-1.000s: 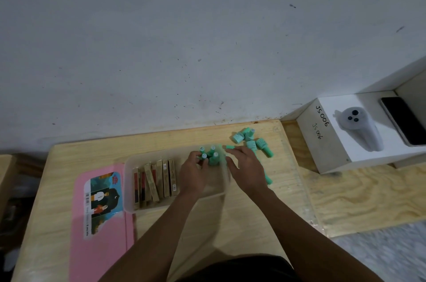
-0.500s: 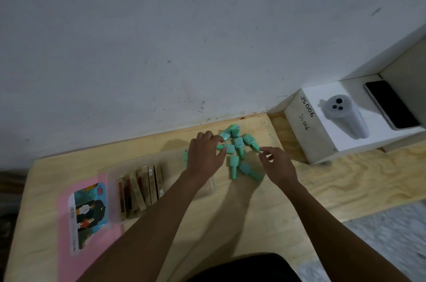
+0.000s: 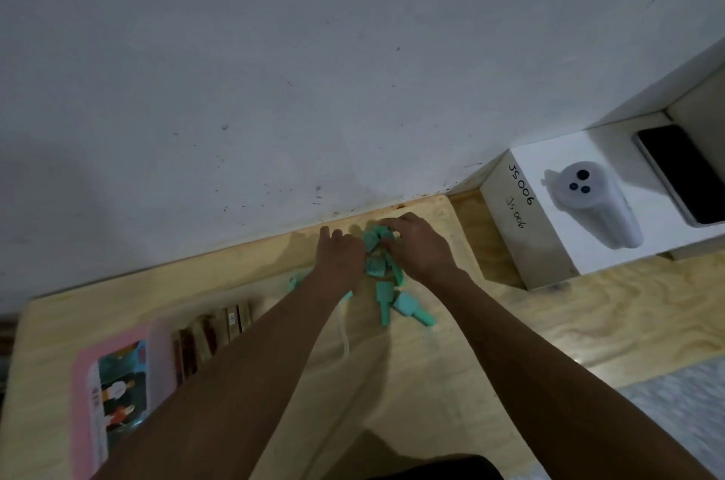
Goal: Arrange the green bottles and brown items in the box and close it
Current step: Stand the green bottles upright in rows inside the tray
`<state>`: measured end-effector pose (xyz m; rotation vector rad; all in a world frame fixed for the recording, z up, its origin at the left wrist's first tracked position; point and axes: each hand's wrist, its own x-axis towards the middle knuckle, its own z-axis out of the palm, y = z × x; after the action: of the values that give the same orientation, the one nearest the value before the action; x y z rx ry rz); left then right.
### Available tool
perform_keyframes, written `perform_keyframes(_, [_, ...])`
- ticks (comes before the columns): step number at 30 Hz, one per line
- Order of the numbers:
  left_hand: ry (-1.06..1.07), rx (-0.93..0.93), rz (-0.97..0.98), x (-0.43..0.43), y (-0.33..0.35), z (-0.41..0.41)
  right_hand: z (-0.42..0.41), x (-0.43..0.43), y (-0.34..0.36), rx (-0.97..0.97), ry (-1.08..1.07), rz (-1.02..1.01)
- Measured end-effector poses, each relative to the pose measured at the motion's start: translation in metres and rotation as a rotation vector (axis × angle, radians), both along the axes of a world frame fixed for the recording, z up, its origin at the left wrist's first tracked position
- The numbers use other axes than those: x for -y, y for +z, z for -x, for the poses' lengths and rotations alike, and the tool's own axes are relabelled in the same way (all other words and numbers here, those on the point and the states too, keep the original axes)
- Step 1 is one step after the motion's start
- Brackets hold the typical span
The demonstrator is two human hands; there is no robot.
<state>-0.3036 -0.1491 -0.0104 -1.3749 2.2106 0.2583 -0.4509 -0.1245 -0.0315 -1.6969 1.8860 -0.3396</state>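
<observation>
left hand point(image 3: 339, 252) and right hand point(image 3: 423, 249) flank heap of small mint-green plastic bottles point(image 3: 377, 267), grip indiscernible | clear plastic box point(image 3: 346, 341) lies at 8 o'clock; left hand nearer

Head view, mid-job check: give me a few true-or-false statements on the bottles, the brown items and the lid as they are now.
1. The left hand and the right hand are both at the pile of green bottles on the table. True.
2. The brown items lie loose on the table. False: they stand in a row inside the clear box.
3. The pink lid is on the box. False: it lies on the table, to the left of the box.
4. Some green bottles lie outside the box. True.
5. A dark phone rests on the white carton. True.
</observation>
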Motion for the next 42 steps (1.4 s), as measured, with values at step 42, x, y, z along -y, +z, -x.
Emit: perform_keyframes(42, [0.803,-1.294,0.093,-0.099,0.048,-0.159,-0.118,-0.104,0.042,-0.025,-0.174,0.127])
